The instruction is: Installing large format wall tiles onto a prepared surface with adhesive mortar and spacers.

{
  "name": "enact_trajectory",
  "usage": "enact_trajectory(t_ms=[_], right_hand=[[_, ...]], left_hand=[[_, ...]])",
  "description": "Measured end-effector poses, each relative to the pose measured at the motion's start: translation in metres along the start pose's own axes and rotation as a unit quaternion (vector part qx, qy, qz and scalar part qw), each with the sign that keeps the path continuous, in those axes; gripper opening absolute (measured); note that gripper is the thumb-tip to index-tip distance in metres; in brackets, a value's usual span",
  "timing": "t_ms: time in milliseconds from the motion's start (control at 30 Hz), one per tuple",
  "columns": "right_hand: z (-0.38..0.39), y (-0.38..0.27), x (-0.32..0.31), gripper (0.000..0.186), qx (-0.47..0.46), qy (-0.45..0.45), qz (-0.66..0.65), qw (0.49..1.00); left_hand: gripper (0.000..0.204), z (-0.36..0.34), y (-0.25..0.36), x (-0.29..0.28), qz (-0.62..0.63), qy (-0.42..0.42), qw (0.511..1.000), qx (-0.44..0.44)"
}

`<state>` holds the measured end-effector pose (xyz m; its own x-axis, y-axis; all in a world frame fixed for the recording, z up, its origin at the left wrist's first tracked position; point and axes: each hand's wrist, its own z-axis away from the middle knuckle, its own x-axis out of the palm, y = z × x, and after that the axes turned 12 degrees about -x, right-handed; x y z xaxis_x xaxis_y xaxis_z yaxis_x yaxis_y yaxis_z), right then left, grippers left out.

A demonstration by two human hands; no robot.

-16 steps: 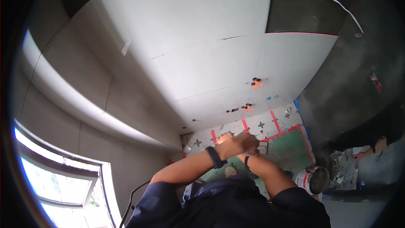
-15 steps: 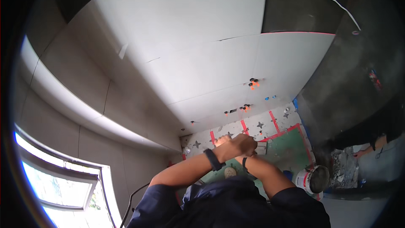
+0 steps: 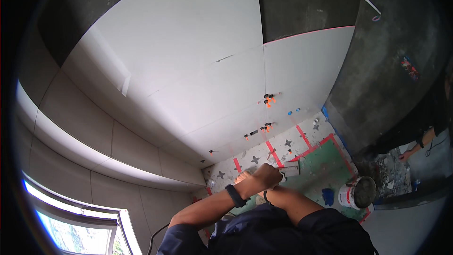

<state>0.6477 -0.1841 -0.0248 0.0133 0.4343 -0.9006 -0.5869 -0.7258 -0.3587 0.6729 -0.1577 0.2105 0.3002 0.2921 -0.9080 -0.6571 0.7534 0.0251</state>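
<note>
My left hand (image 3: 265, 175), wearing a dark watch on the wrist, is closed and crosses over my right arm, with a small pale thing at its knuckles that I cannot make out. Behind it, my right hand (image 3: 242, 177) is mostly hidden, its pale fingers partly showing. A dark band circles my right wrist. Past my hands, a flat light-grey rectangular piece (image 3: 292, 168) lies on the green floor covering.
A white bucket (image 3: 349, 191) of grey material and a blue glove-like item (image 3: 328, 196) are on the floor. Another person's hand (image 3: 404, 155) is at the right. Orange-and-black fittings (image 3: 268, 100) dot the pale panelled wall (image 3: 212, 28). A window (image 3: 74, 232) is at lower left.
The view has shifted and tilted, moving the wall fittings leftward in the picture. My crossed hands have moved lower in the picture, with the left still over the right.
</note>
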Motion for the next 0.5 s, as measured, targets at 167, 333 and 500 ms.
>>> enact_trajectory(t_ms=[167, 333, 500], right_hand=[[0.001, -0.003, 0.008, 0.046, 0.006, -0.002, -0.003, 1.000], [0.010, -0.004, 0.017, 0.047, 0.015, 0.003, -0.007, 1.000], [-0.009, -0.016, 0.022, 0.048, -0.011, 0.022, -0.001, 1.000]], left_hand=[[0.019, 0.001, -0.007, 0.005, 0.062, 0.019, 0.998, 0.010], [0.018, 0.008, -0.010, -0.014, 0.121, 0.061, 0.990, 0.038], [0.017, 0.008, -0.026, 0.013, 0.114, 0.092, 0.989, -0.001]])
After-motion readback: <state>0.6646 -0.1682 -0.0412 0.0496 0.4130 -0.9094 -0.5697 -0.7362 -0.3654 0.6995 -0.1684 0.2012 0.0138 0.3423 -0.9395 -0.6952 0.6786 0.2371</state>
